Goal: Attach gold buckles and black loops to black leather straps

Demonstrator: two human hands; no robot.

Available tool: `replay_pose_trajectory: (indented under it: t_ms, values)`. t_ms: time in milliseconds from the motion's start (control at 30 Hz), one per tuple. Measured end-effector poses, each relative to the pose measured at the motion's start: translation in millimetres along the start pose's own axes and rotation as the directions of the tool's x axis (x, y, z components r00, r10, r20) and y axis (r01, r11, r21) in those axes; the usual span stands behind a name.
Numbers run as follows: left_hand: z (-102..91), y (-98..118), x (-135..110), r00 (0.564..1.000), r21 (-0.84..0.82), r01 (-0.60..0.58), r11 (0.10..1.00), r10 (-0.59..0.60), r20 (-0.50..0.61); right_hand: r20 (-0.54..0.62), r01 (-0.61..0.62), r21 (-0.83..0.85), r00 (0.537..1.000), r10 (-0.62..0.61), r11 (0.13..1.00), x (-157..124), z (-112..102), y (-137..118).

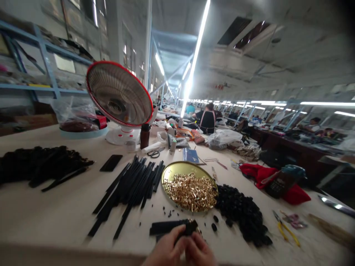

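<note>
Both my hands meet at the bottom edge of the view. My left hand is curled around a small bundle of black strips that sticks out to the left. Close against it, my right hand pinches at the bundle's right end, where something small and dark sits; I cannot make out what. Just beyond them lies a round gold tray heaped with small gold metal pieces. A pile of small black pieces lies right of the tray. A fan of long black strips lies to its left.
A red-rimmed dish heater stands at the back left beside a bagged bowl. Dark hair bundles lie far left, a phone near them. Red cloth, yellow-handled pliers and scissors lie around. Other people work at distant benches.
</note>
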State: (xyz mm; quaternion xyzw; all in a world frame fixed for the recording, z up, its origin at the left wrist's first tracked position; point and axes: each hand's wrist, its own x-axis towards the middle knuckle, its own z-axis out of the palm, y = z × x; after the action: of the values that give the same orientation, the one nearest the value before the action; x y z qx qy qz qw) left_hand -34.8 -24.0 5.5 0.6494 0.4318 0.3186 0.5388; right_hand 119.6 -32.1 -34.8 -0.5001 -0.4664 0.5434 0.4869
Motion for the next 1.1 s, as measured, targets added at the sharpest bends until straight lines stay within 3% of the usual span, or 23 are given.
replay_pose_trajectory:
  t_ms: [33, 100, 200, 267, 333, 433, 533, 567, 633, 800, 867, 900, 967, 1000, 1033, 1067, 1100]
  values:
    - [-2.2, -4, 1, 1.0, 0.0, 0.007, 1.0, -0.007, -0.025, -0.028, -0.014, 0.001, 1.0, 0.014, 1.0, 3, -7, -1]
    - [-5.8, -13, 5, 0.995, -0.034, 0.075, 0.997, -0.077, -0.056, -0.174, 0.052, -0.109, 0.982, -0.07, 0.993, 17, -30, -8]
    - [-7.5, -23, 10, 0.985, -0.122, 0.154, 0.981, -0.161, -0.055, -0.332, 0.06, -0.464, 0.913, -0.236, 0.884, 53, -73, -17]
    - [-6.8, -25, 13, 0.983, -0.175, 0.175, 0.969, -0.183, -0.028, -0.28, 0.071, -0.688, 0.892, -0.355, 0.722, 77, -93, -19]
    - [-6.2, -25, 15, 0.98, -0.222, 0.194, 0.956, -0.197, 0.009, -0.178, 0.077, -0.833, 0.901, -0.397, 0.547, 97, -100, -20]
    - [-7.4, -26, 18, 0.978, -0.223, 0.21, 0.952, -0.205, 0.047, 0.023, 0.127, -0.952, 0.938, -0.347, 0.279, 117, -89, -19]
    - [-9.4, -27, 19, 0.975, -0.154, 0.219, 0.963, -0.213, 0.056, 0.194, 0.197, -0.98, 0.941, -0.276, -0.017, 129, -71, -20]
    - [-9.7, -27, 19, 0.975, -0.135, 0.221, 0.966, -0.216, 0.053, 0.218, 0.206, -0.976, 0.939, -0.264, -0.075, 132, -67, -20]
    - [-9.6, -28, 18, 0.975, -0.116, 0.222, 0.968, -0.219, 0.037, 0.233, 0.213, -0.972, 0.938, -0.257, -0.104, 136, -63, -22]
    - [-9.9, -23, 14, 0.98, -0.093, 0.2, 0.975, -0.2, 0.008, 0.263, 0.252, -0.965, 0.926, -0.272, -0.076, 139, -70, -28]
    - [-11.3, -19, 13, 0.985, -0.095, 0.171, 0.981, -0.172, 0.001, 0.237, 0.25, -0.968, 0.921, -0.309, 0.0, 132, -73, -30]
    - [-11.9, -16, 13, 0.988, -0.104, 0.156, 0.982, -0.157, -0.006, 0.188, 0.239, -0.963, 0.924, -0.332, 0.122, 127, -73, -31]
    - [-12.5, -12, 14, 0.991, -0.13, 0.119, 0.984, -0.126, -0.044, 0.02, 0.19, -0.823, 0.951, -0.307, 0.535, 109, -69, -33]
    - [-12.3, -9, 16, 0.991, -0.141, 0.099, 0.985, -0.11, -0.075, -0.056, 0.142, -0.643, 0.971, -0.231, 0.753, 98, -65, -34]
    - [-11.7, -6, 17, 0.99, -0.148, 0.082, 0.986, -0.098, -0.105, -0.094, 0.078, -0.416, 0.987, -0.128, 0.906, 86, -59, -36]
    - [-10.9, -3, 19, 0.988, -0.152, 0.07, 0.986, -0.09, -0.127, -0.091, 0.007, -0.205, 0.996, -0.026, 0.979, 73, -52, -39]
    - [-9.8, 0, 21, 0.987, -0.159, 0.066, 0.985, -0.088, -0.136, -0.062, -0.06, -0.035, 0.996, 0.058, 0.998, 60, -45, -42]
